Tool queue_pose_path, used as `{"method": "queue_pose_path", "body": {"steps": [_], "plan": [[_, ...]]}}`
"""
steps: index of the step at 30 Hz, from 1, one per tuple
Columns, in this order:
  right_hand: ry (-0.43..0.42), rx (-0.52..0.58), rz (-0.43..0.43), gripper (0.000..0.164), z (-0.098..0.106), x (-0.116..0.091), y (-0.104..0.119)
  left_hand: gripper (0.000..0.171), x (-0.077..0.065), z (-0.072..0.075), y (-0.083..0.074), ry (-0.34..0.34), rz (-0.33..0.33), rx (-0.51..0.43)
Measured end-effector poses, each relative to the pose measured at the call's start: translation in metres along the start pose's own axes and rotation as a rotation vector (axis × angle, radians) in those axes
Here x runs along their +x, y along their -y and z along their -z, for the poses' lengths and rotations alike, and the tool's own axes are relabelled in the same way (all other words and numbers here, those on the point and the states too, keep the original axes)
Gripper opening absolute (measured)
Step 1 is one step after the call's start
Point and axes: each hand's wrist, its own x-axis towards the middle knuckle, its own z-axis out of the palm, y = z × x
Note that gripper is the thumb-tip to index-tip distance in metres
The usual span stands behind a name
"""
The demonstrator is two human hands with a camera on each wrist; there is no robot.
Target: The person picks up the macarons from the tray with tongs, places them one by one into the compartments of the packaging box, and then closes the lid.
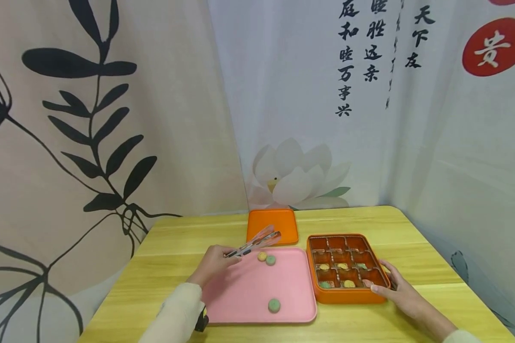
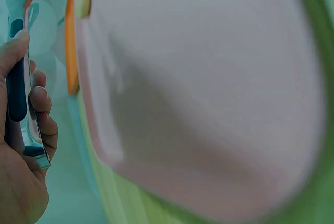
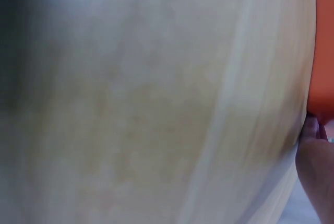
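Observation:
My left hand (image 1: 214, 263) grips a pair of tongs (image 1: 253, 244) above the left part of a pink tray (image 1: 244, 295). The heads of the tongs point right and away, toward the orange lid at the back. On the tray lie a small yellow round piece (image 1: 262, 256) and a green one (image 1: 271, 260) side by side, and another green piece (image 1: 274, 305) near the front. To the right, my right hand (image 1: 401, 290) holds the front right corner of an orange divided box (image 1: 347, 297), thumb at the rim. Yellow, green and pink pieces sit in its middle and front rows.
An orange square lid (image 1: 262, 221) lies behind the tray. The box stands right against or very close to the tray's right edge. The wooden table (image 1: 189, 233) backs onto a printed curtain (image 1: 189, 119), which also hangs along the right side.

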Motion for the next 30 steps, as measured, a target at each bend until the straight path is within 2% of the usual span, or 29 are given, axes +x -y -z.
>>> {"method": "queue_pose_path", "body": {"steps": [3, 9, 12, 15, 23, 30], "plan": [[-0.001, 0.0, -0.002, 0.09, 0.0, 0.001, -0.001, 0.027, -0.008, 0.006, 0.011, -0.006, 0.036, 0.014], [0.002, -0.001, 0.002, 0.089, 0.001, 0.002, -0.003, 0.031, -0.021, 0.013, 0.028, 0.015, 0.053, -0.019], [0.001, 0.004, 0.004, 0.089, 0.0, 0.003, -0.004, 0.024, -0.028, 0.015, 0.034, 0.028, 0.068, -0.054], [-0.001, -0.004, 0.011, 0.089, 0.0, 0.002, -0.005, 0.016, -0.033, 0.015, 0.038, 0.031, 0.075, -0.049], [-0.005, 0.003, 0.022, 0.088, -0.001, 0.002, -0.004, 0.017, -0.037, 0.01, 0.047, 0.038, 0.079, -0.017], [-0.001, -0.002, 0.038, 0.086, 0.0, 0.001, -0.002, 0.02, -0.038, 0.01, 0.047, 0.046, 0.072, -0.02]]}}
